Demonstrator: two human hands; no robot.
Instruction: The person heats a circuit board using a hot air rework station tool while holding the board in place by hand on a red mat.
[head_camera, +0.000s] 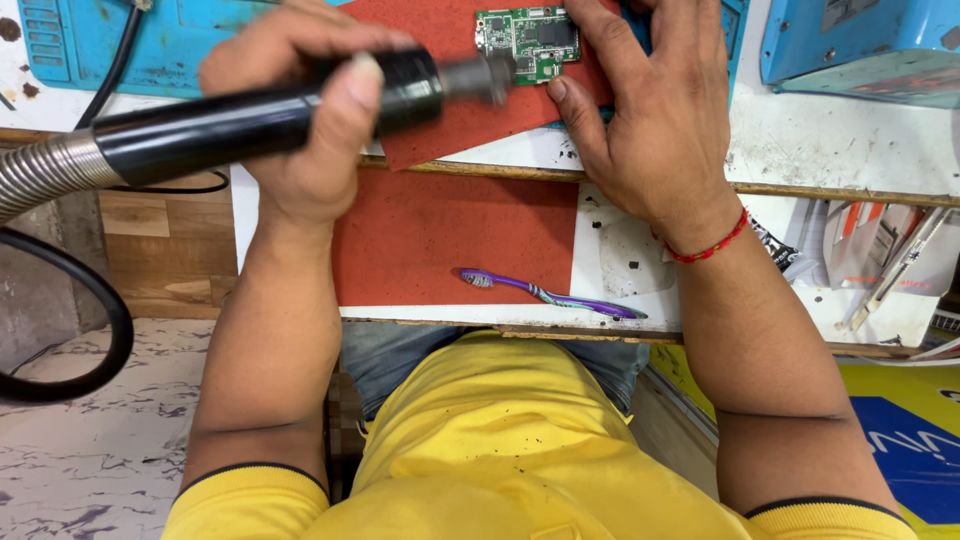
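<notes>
Left hand (310, 120) grips a black hot-air wand (260, 115); right hand (650, 110) (fingers spread) pins a circuit board (528, 40).

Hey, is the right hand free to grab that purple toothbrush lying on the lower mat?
Probably not as things stand. The right hand is pressed on the green circuit board, and the toothbrush lies nearer the body. Nothing covers it, so once the hand let go it would likely get there.

White workbench (800, 140), red mat (440, 235) across its shelf, purple toothbrush (550, 293) at the mat's edge, green circuit board (530, 40) on upper red mat, blue mat (120, 45) at back.
</notes>
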